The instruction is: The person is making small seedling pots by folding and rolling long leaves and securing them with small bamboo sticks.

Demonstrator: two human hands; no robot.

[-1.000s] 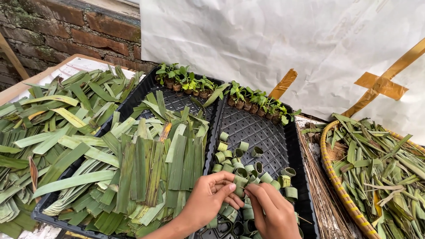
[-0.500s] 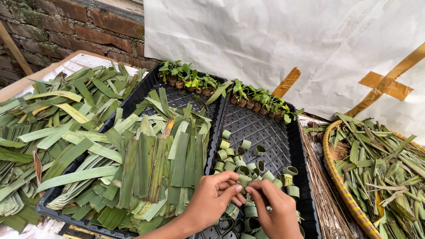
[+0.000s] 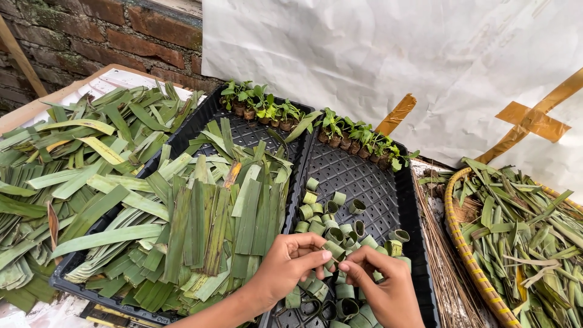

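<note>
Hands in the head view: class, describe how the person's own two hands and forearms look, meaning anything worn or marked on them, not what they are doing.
Both the left hand and the right hand are bare: no gloves, rings, watch or bands show. The left forearm, seen down to the frame's lower edge, carries no sleeve. Fingernails are short and unpainted. Little of the right forearm is in view, so a sleeve there cannot be ruled out.

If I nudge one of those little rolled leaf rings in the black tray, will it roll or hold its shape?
The rolled leaf rings look light, being thin strips. Those lying on their sides would probably roll; those standing on end on the gridded black tray seem steadier. Pinched hard, like the one between both hands, they might flatten or uncurl.
</note>
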